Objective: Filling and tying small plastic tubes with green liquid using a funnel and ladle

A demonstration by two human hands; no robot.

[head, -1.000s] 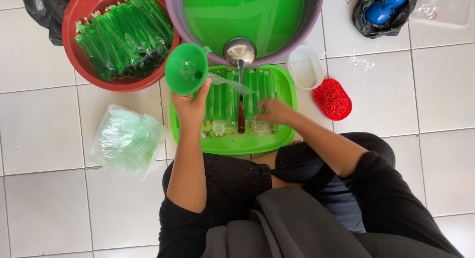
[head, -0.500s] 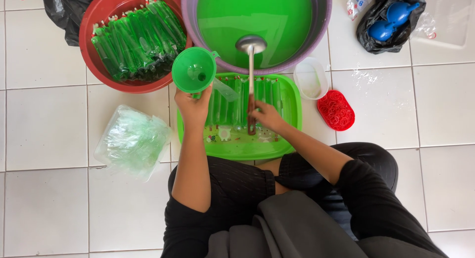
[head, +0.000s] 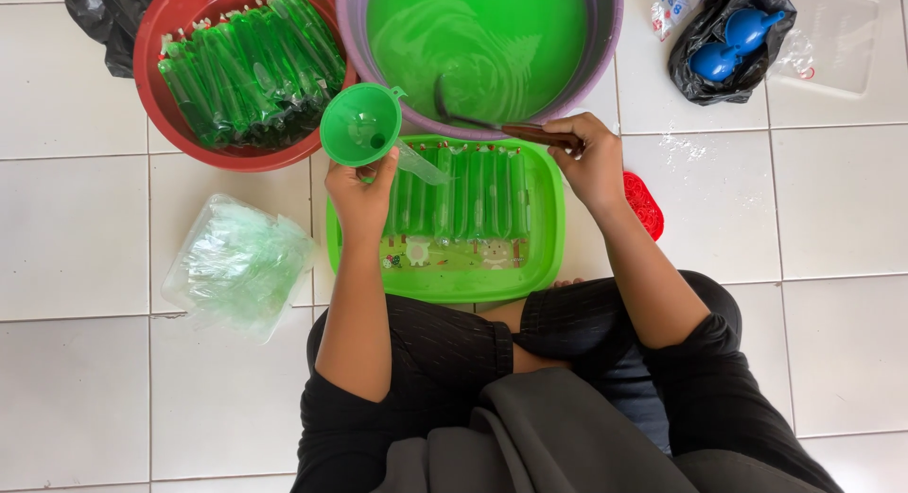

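Observation:
My left hand holds a green funnel with a thin clear plastic bag hanging under its spout, above the left end of a green tray. The tray holds a row of filled green tube bags. My right hand grips the handle of a ladle whose bowl dips into the green liquid in a large purple basin.
A red basin at top left is packed with several filled green tube bags. A bundle of clear bags lies left of the tray. A red lid and a black bag with blue objects lie right. White tiled floor.
My right hand swung the ladle from over the tray to the right and lowered its bowl into the green liquid. The left hand kept the funnel in place.

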